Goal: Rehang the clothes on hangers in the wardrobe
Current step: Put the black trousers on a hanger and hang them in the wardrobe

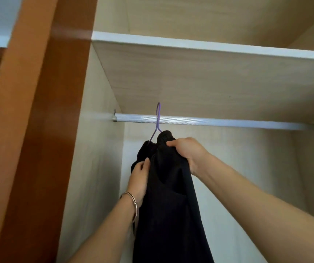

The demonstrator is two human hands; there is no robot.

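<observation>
Overhead, a purple hanger (158,114) has its hook over the metal rod (218,122), near the rod's left end and under the shelf (209,48) of the wardrobe (95,149). A black garment (167,196) hangs from it and falls straight down out of view at the bottom. Only the hanger's hook and one sloping arm show above the cloth.

The right hand (187,151) is clenched on the bunched top of the garment, just below the hook, fingers curled over the fabric. The left hand (139,175) holds the garment's left side lower down, thumb on the front, the other fingers hidden behind the cloth. A thin bracelet (133,199) circles the left wrist. An orange-brown door (38,130) stands at the left.
</observation>
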